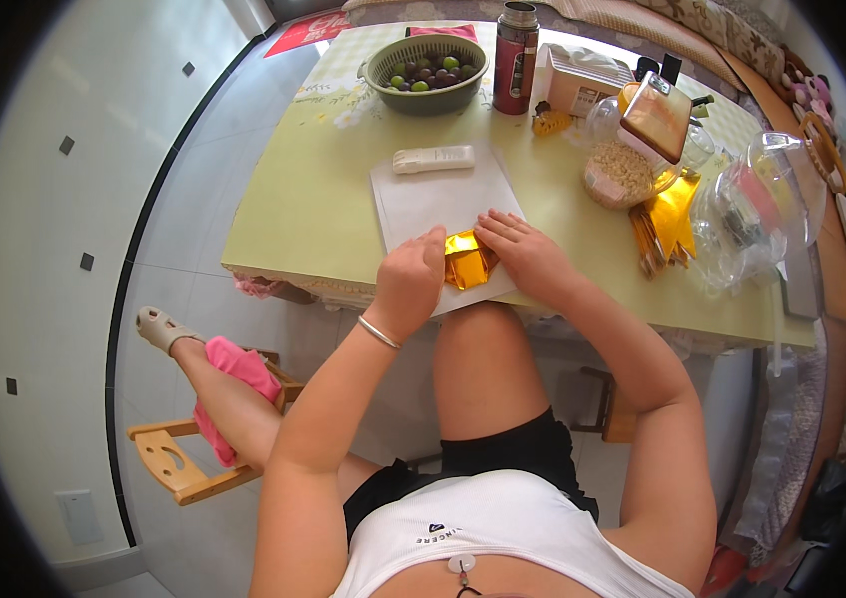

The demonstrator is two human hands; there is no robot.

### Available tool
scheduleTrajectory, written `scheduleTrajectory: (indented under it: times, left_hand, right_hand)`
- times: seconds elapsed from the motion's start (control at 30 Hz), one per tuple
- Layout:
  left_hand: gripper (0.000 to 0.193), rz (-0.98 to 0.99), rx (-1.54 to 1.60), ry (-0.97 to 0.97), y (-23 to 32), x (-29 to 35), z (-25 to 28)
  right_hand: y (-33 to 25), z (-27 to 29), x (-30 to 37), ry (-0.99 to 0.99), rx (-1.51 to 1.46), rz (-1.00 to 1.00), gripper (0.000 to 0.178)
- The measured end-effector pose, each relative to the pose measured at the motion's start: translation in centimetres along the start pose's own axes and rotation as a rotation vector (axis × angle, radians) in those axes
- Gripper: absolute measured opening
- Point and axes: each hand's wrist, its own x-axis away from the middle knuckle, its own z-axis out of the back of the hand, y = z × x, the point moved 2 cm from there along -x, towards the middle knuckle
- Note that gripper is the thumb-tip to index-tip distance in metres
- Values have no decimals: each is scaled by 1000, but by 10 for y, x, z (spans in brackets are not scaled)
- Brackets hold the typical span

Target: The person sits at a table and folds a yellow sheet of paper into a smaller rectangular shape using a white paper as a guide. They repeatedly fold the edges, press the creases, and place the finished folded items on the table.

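A small shiny gold foil pouch [467,267] lies on a white sheet [406,207] at the table's near edge, its top edge folded over. At its left side my left hand [411,283] is closed, with curled fingers gripping the pouch's edge. My right hand [525,253] holds the upper right edge, its fingers fairly straight and its thumb mostly hidden. Beyond the pouch, a slim white device [433,159] rests on the sheet. To the right lie several flat gold foil pouches [670,219], fanned out beside a clear jar of beige crumbly pieces [617,174].
A green basket [380,92] of grapes, a dark red flask [516,62] and a tissue box [582,82] stand at the back. Clear plastic packaging [762,194] sits at the right table edge. A wooden chair [172,460] is at lower left.
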Motion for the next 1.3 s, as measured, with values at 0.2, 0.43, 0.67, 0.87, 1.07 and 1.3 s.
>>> scheduleTrajectory:
  times: [0.2,0.43,0.67,0.87,1.07,1.3]
  left_hand:
    - [40,-76,-98,50,-14,18,-9]
    - [68,-21,-22,-137,-9,36,-1]
    - [76,-100,-106,-292,-10,37,8]
    - [76,-169,-76,-332,-9,38,15]
    - [76,-236,-42,-341,-7,37,23]
    - [65,4,399,-146,-20,42,25]
  right_hand:
    - [4,-3,1,57,-95,0,39]
    - [2,-2,2,27,-92,-35,43]
    - [-8,6,1,-39,-173,-109,54]
    - [-6,6,5,-70,-164,-104,64]
    - [-6,9,6,-109,-134,-87,80]
    - [-12,14,8,-122,-105,-39,91]
